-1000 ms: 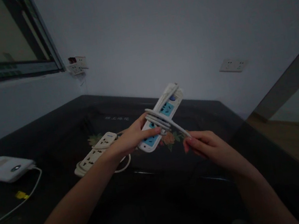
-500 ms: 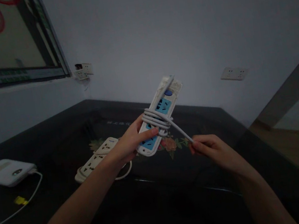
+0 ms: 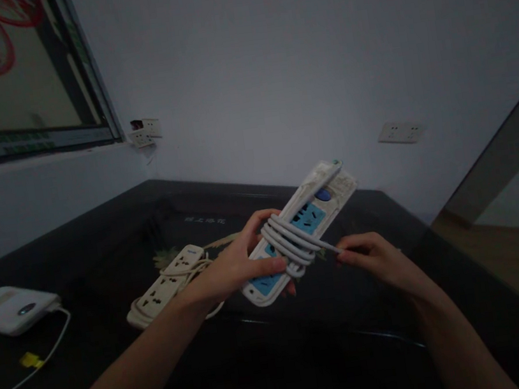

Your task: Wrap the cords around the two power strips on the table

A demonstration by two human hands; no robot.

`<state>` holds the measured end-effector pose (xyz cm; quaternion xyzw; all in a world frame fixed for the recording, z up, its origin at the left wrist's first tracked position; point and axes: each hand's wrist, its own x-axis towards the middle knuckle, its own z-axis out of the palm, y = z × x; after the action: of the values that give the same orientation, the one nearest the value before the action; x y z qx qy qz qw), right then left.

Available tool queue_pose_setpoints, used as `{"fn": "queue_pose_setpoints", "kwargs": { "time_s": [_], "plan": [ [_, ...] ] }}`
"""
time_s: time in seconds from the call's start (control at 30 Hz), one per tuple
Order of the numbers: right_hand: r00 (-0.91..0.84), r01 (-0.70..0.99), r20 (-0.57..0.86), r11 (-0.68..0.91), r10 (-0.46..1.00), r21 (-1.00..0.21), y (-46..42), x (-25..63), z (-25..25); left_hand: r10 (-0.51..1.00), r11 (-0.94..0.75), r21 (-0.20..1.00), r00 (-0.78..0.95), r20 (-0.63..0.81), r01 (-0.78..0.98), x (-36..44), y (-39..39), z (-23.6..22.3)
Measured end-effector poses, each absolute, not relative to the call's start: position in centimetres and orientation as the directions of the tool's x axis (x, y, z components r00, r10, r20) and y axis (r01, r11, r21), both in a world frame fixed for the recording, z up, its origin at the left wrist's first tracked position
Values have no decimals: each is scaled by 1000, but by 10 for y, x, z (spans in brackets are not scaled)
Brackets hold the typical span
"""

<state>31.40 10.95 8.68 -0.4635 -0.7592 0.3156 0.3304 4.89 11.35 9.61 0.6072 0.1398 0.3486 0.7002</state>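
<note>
My left hand [image 3: 253, 256] is closed round the lower half of a white power strip [image 3: 343, 186] with blue socket panels and a blue switch. The strip is tilted, its switch end up and to the right, above the table. Several turns of its grey-white cord [image 3: 290, 242] wrap round the middle, next to my left thumb. To the right, my right hand [image 3: 369, 256] pinches the cord where it leaves the turns and draws it out straight. The cord's plug is not in view.
On the black table [image 3: 311, 354] lies a second, cream power strip [image 3: 166, 288] with its own cord, left of my hands. Farther left is a white box [image 3: 12, 310] with a cable and yellow tag [image 3: 32, 360]. Wall sockets [image 3: 400, 132] sit behind.
The power strip has come lower and nearer, moved right, and tilted flatter. My right hand is now closer to the wrapped turns, with a shorter stretch of cord between.
</note>
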Motion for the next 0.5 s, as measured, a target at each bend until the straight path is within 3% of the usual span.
{"fn": "queue_pose_setpoints", "kwargs": {
  "time_s": [0.17, 0.33, 0.43, 0.5],
  "plan": [
    [-399, 417, 183, 356, 898, -836, 111, 312, 80, 538, 126, 959, 830, 148, -252, 49, 117, 90],
    [-316, 360, 279, 387, 907, -849, 107, 315, 72, 397, 149, 984, 917, 35, -102, 48, 120, 83],
    [-470, 448, 48, 285, 881, -848, 106, 314, 72, 258, 82, 994, 962, -92, 73, 47, 121, 84],
    [-543, 551, -106, 258, 833, -794, 106, 309, 74, 208, -72, 982, 965, -157, 175, 47, 121, 86]
  ]
}}
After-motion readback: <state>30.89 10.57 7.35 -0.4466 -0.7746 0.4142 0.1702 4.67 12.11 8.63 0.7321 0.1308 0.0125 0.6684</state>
